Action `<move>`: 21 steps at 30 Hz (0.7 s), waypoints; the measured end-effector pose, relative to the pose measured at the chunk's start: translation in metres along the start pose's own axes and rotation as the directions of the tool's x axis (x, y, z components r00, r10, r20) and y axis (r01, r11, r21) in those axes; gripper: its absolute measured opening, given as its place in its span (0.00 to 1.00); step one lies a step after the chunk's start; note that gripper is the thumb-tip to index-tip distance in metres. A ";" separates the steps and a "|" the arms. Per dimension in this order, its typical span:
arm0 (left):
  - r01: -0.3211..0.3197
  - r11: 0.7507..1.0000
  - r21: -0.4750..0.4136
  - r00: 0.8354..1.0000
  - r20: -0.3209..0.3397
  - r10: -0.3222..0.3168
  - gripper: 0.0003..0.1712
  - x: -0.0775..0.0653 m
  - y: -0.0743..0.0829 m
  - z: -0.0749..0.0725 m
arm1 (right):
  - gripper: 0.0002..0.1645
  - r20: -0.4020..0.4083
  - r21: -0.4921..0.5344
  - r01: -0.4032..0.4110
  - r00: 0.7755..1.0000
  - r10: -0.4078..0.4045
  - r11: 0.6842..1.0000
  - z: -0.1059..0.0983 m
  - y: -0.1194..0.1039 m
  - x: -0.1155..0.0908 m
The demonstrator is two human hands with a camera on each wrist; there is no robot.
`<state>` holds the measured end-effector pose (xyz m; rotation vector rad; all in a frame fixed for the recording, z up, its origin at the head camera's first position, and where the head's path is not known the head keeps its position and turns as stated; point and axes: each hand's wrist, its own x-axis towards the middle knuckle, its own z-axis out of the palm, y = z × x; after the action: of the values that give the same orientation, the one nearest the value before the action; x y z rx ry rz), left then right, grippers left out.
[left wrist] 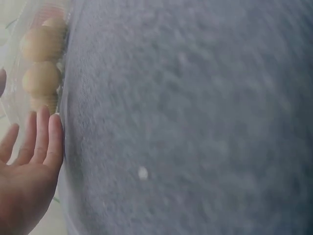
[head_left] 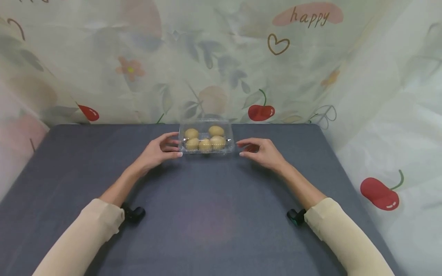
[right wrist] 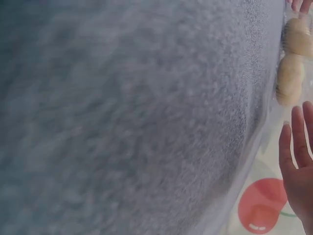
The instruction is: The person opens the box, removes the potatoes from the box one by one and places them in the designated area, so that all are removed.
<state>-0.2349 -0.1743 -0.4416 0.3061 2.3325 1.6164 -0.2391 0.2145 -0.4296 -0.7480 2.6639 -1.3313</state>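
Note:
A clear plastic box (head_left: 206, 150) sits at the far edge of the table, holding several yellowish-brown, egg-shaped items (head_left: 205, 145). Two lie towards its back, the others in a row along the front. At the box's left side, my left hand (head_left: 159, 151) has its fingertips against or very close to the wall, thumb by the front corner. My right hand (head_left: 261, 151) is beside the right side with a small gap, fingers loosely bent and holding nothing. In the left wrist view the fingers (left wrist: 43, 134) are extended beside the box. The right wrist view shows spread, nearly straight fingers (right wrist: 299, 137).
A dark grey cloth covers the table (head_left: 207, 214). Behind the box hangs a printed curtain (head_left: 207, 57) with flowers, leaves and cherries, and another printed sheet (head_left: 397, 134) hangs on the right. Black wrist devices (head_left: 134, 214) show at both cuffs.

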 end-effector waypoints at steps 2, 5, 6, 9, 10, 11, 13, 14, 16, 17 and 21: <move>0.011 1.000 -0.013 1.000 -0.010 -0.011 0.49 0.002 0.001 0.001 | 0.22 0.001 0.010 -0.005 1.000 0.005 1.000 0.000 0.000 0.003; 0.026 1.000 -0.011 1.000 -0.014 -0.026 0.49 0.004 0.004 0.003 | 0.21 0.004 0.019 -0.012 1.000 0.012 1.000 0.000 0.000 0.007; 0.031 0.999 -0.009 0.999 -0.013 -0.031 0.49 0.005 0.004 0.004 | 0.21 0.005 0.023 -0.012 1.000 0.012 1.000 0.000 0.000 0.009; 0.047 0.999 -0.017 0.999 -0.022 -0.047 0.49 0.006 0.007 0.007 | 0.19 0.001 0.029 -0.020 1.000 0.020 0.999 0.001 -0.001 0.012; 0.050 0.998 -0.022 0.998 -0.027 -0.051 0.49 0.007 0.007 0.007 | 0.18 0.000 0.029 -0.025 1.000 0.025 0.999 0.002 -0.001 0.013; 0.055 0.998 -0.025 0.998 -0.033 -0.055 0.49 0.007 0.008 0.008 | 0.18 0.000 0.031 -0.027 1.000 0.027 0.999 0.003 -0.001 0.014; 0.067 0.997 -0.034 0.996 -0.049 -0.068 0.48 0.008 0.008 0.010 | 0.17 0.005 0.033 -0.031 1.000 0.031 0.999 0.004 -0.002 0.016; 0.073 0.997 -0.037 0.996 -0.057 -0.075 0.48 0.008 0.008 0.010 | 0.16 0.009 0.034 -0.034 0.999 0.033 0.999 0.006 -0.002 0.017; 0.085 0.995 -0.049 0.994 -0.071 -0.088 0.48 0.009 0.008 0.012 | 0.16 0.016 0.036 -0.038 0.999 0.038 0.999 0.008 -0.003 0.019; 0.091 0.994 -0.053 0.992 -0.078 -0.095 0.48 0.009 0.008 0.012 | 0.16 0.017 0.041 -0.038 0.999 0.038 0.998 0.009 -0.003 0.020; 0.093 0.992 -0.087 0.991 -0.092 -0.101 0.48 0.010 0.008 0.015 | 0.15 0.008 0.053 -0.042 0.999 0.042 0.998 0.013 -0.003 0.022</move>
<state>-0.2385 -0.1552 -0.4400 0.0972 2.3031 1.7093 -0.2537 0.1936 -0.4317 -0.6855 2.6129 -1.3809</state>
